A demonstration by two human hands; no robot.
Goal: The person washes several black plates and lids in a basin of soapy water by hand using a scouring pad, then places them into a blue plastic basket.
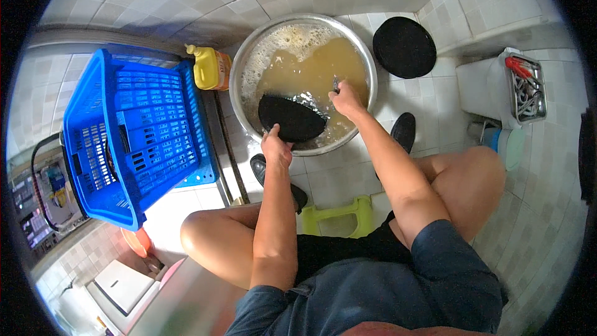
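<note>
A wide metal basin (371,65) of murky, foamy water stands on the floor ahead of me. At the basin's near left side, my left hand (275,147) grips the edge of a black round plate-like disc (292,118), which is tilted and partly in the water. Over the right part of the water, my right hand (348,101) is closed around a small dark object (336,84) whose kind I cannot make out. Another black disc (404,47) lies on the tiles beyond the basin's right side.
A large blue plastic basket (155,143) stands on the left, with a yellow jug (211,68) between it and the basin. On the right, a metal tray of utensils (528,96) tops a whitish container (482,87). A green stool (339,214) is under me; tiled walls close in the space.
</note>
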